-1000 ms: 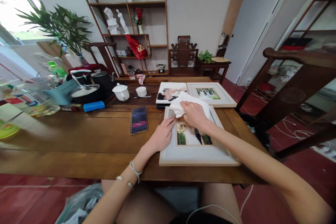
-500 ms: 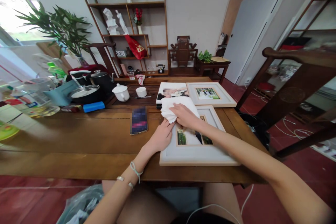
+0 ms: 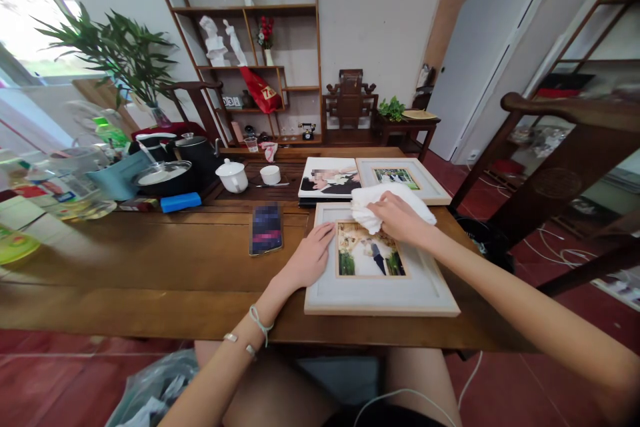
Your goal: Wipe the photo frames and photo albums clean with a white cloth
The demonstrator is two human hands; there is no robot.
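Observation:
A light wooden picture frame [image 3: 383, 299] with a wide pale mat and a wedding photo [image 3: 367, 257] lies flat near the table's front edge. My left hand [image 3: 311, 256] rests on its left side, fingers stretched out flat. My right hand [image 3: 398, 217] is closed on a bunched white cloth [image 3: 363, 204], pressed against the upper part of the frame. The cloth hides the frame's top edge and part of the photo's top. Just behind lie a borderless photo panel [image 3: 330, 178] and a second picture frame [image 3: 436, 190], whose lower edge is partly covered by the cloth.
To the left of the frame lies a phone [image 3: 266, 229] on the wooden table [image 3: 200, 267]. Farther back stand a white lidded pot [image 3: 232, 177], a small white cup [image 3: 271, 175] and a dark kettle [image 3: 193, 157]. A wooden chair [image 3: 555, 147] stands at the right.
My right hand has moved right with the white cloth, across the upper part of the frame, uncovering more of the photo. My left hand stays on the frame's left side.

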